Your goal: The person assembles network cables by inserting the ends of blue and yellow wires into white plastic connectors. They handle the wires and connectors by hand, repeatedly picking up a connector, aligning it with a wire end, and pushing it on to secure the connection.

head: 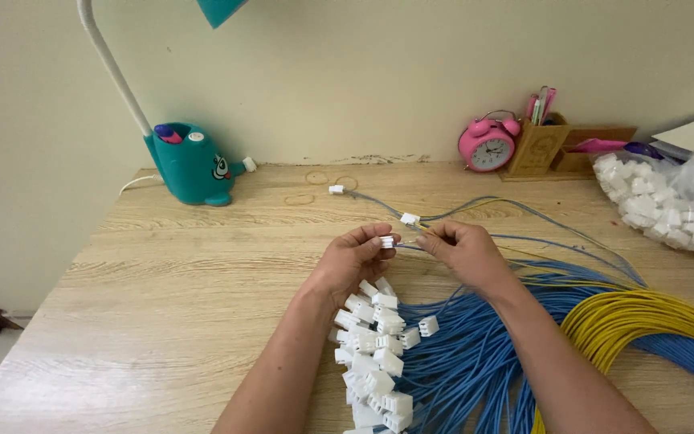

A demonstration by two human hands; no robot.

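White connectors (375, 354) are piled beside blue wires (475, 354) and yellow wires (644, 321) on the table (162, 281). One connector (387, 241) is pinched by the left hand (355, 261); a thin wire (411, 247) is gripped by the right hand (463, 251), its end just beside that connector.

hands (355, 259) pinching white connector (387, 241), blue wires (475, 354)

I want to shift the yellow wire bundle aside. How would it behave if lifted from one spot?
The yellow wire bundle would probably sag and droop, since its thin strands already curve loosely across the table. The strands look loose, so they may fan apart. It lies against the blue wires, so it might drag some along.
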